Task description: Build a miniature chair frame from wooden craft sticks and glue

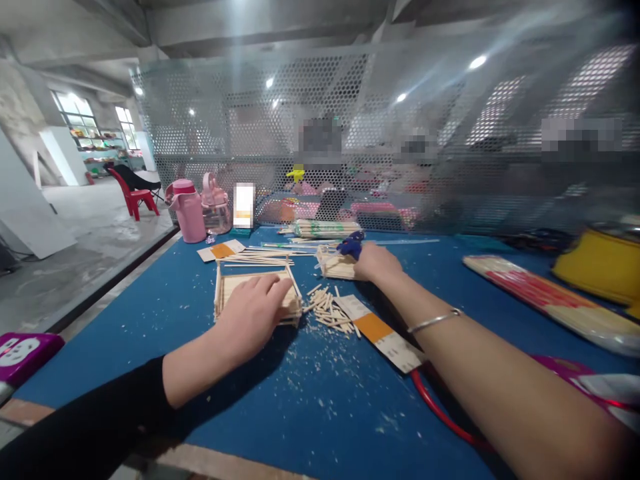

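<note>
My left hand (255, 303) lies palm down over a shallow tray-like frame built of thin wooden sticks (219, 293), its fingers loosely stretched and touching it. My right hand (377, 263) reaches farther out, its fingers closed round a dark blue tool (351, 245); the hand hides much of it, so its kind is unclear. Just beneath that hand sits a smaller pale wooden stick piece (336, 267). Between the hands lies a heap of short cut sticks (330, 310). Long thin sticks (260, 256) are spread behind the frame.
A card with an orange band (375, 327) lies under my right forearm, near a red cable (445, 417). Bagged sticks (545, 290) lie right, beside a yellow container (600, 263). A pink jug (190, 213) stands back left. A perforated screen (210, 113) borders the blue table (310, 420).
</note>
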### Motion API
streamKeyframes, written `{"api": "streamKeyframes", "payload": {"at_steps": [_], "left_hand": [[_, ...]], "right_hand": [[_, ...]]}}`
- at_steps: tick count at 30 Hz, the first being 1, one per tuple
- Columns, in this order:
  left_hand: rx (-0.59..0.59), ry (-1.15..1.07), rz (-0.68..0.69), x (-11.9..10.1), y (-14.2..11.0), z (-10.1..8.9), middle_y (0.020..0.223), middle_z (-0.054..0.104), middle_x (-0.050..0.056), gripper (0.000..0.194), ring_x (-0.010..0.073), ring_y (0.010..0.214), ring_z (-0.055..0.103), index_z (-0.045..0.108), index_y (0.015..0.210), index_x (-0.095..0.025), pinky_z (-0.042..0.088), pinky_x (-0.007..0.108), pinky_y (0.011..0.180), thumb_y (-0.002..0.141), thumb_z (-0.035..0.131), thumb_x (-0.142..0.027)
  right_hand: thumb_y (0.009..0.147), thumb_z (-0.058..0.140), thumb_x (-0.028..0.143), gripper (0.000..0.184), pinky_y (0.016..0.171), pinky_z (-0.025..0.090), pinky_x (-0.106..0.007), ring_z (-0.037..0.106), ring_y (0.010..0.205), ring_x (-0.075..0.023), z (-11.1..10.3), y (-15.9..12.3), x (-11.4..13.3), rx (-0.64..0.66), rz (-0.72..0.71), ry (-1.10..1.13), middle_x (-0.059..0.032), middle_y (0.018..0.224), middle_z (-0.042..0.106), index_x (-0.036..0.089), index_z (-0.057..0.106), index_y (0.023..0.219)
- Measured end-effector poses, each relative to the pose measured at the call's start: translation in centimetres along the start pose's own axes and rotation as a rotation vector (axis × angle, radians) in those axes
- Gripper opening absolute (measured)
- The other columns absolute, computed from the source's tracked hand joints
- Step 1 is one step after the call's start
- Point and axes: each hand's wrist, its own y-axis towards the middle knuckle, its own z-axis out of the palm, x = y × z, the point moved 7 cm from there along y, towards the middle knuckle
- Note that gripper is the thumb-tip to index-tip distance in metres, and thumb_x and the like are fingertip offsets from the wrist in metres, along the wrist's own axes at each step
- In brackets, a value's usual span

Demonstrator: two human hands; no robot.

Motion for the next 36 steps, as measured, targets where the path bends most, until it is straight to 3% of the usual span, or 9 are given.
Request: {"api": "streamKeyframes", "payload": {"at_steps": [4,7,11,16,19,22,25,30,36], "left_hand": [[0.092,0.025,0.187,-1.0,1.9,0.4,0.135,0.046,0.013,0.045,0.022,0.107,0.058,0.048,0.125,-0.022,0.049,0.036,0.087,0.084,0.045,-0.004],[0.174,0.002,0.206,-0.7,2.8,1.2,0.124,0.055,0.011,0.03,0.0208,0.099,0.062,0.058,0.109,-0.02,0.05,0.033,0.082,0.084,0.047,-0.008],[0.156,-0.048,0.202,-0.4,2.9,1.6,0.124,0.055,0.011,0.029,0.0202,0.099,0.062,0.058,0.108,-0.02,0.05,0.032,0.083,0.086,0.045,-0.009],[0.057,-0.09,0.08,-0.2,1.3,1.0,0.137,0.045,0.016,0.051,0.0242,0.121,0.05,0.037,0.132,-0.016,0.045,0.036,0.095,0.084,0.052,-0.017],[0.101,0.01,-0.037,0.5,-0.4,1.1,0.136,0.046,0.02,0.068,0.0321,0.125,0.044,0.034,0.133,-0.016,0.045,0.045,0.095,0.075,0.066,-0.034],[0.19,0.116,-0.065,0.9,-1.5,1.7,0.133,0.048,0.02,0.069,0.0352,0.121,0.047,0.041,0.126,-0.018,0.047,0.048,0.09,0.069,0.073,-0.041],[0.203,0.179,-0.037,1.0,-1.6,2.0,0.126,0.054,0.017,0.051,0.0312,0.113,0.053,0.048,0.117,-0.018,0.05,0.044,0.085,0.073,0.07,-0.032],[0.088,0.217,0.041,0.3,-1.5,1.2,0.113,0.062,0.013,0.032,0.0241,0.102,0.06,0.049,0.116,-0.018,0.05,0.04,0.083,0.084,0.052,-0.016],[-0.091,0.261,-0.006,1.3,-0.6,-0.3,0.117,0.061,0.015,0.037,0.0256,0.105,0.059,0.046,0.124,-0.013,0.045,0.043,0.088,0.088,0.042,-0.012]], "right_hand": [[0.071,0.06,0.039,0.047,0.073,0.048,-0.038,0.063,0.095,-0.0327,-0.3,-0.5,0.5,0.103,0.028,-0.111,-0.0246,0.101,0.065,0.008,0.06,0.107],[0.076,0.054,0.041,0.045,0.073,0.047,-0.038,0.063,0.094,-0.0313,-1.2,-0.9,0.8,0.064,0.004,-0.106,-0.0222,0.1,0.066,0.01,0.059,0.108],[0.078,0.05,0.041,0.043,0.071,0.046,-0.036,0.063,0.092,-0.0298,-1.8,-1.2,0.6,0.012,-0.002,-0.084,-0.0197,0.1,0.067,0.012,0.059,0.109],[0.082,0.042,0.041,0.042,0.069,0.045,-0.035,0.064,0.091,-0.0314,-2.2,-1.4,0.3,-0.016,-0.009,-0.024,-0.0208,0.099,0.067,0.012,0.063,0.102],[0.083,0.039,0.041,0.04,0.07,0.045,-0.034,0.063,0.091,-0.0301,-2.5,-1.5,-0.1,-0.051,0.016,0.055,-0.0187,0.098,0.068,0.014,0.065,0.099],[0.084,0.038,0.04,0.039,0.079,0.045,-0.036,0.06,0.1,-0.0304,-3.8,-1.5,-0.5,-0.201,0.005,0.18,-0.0184,0.104,0.066,0.015,0.064,0.099],[0.083,0.042,0.036,0.034,0.079,0.047,-0.038,0.061,0.097,-0.0304,-4.8,-1.6,-1.0,-0.282,0.034,0.438,-0.0184,0.101,0.066,0.014,0.063,0.098],[0.079,0.049,0.029,0.016,0.052,0.049,-0.032,0.062,0.059,-0.0186,-5.3,-3.9,-0.6,-0.155,0.165,1.111,-0.0104,0.09,0.066,0.019,0.059,0.088],[0.077,0.056,0.035,0.018,0.042,0.042,-0.023,0.051,0.043,-0.0116,-5.9,-10.2,2.4,0.04,0.016,1.268,-0.0001,0.048,0.055,0.018,0.06,0.073]]}}
